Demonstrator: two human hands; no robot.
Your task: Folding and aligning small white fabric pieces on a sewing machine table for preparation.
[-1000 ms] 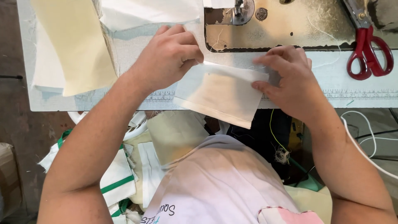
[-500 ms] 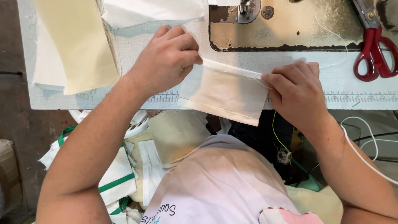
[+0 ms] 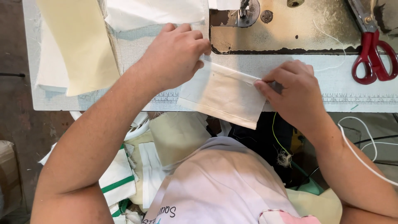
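Both hands have slid along the cloth since half a second ago: the left hand (image 3: 176, 56) sits a little higher, up against the machine bed (image 3: 286, 29), and the right hand (image 3: 292, 93) has drawn in toward the cloth's right corner. That cream cloth (image 3: 222, 93) lies on the tabletop (image 3: 137, 45), its lower edge hanging over the front. Left grip is closed on the cloth's upper left corner, knuckles curled over it; right grip pinches the upper right corner between thumb and fingertips (image 3: 265, 85), so the folded top edge runs taut between the two. Red scissors (image 3: 373, 49) rest at the far right, well apart from the cloth. A yellowish fabric piece (image 3: 78, 45) lies at the left, beside a white one (image 3: 157, 10).
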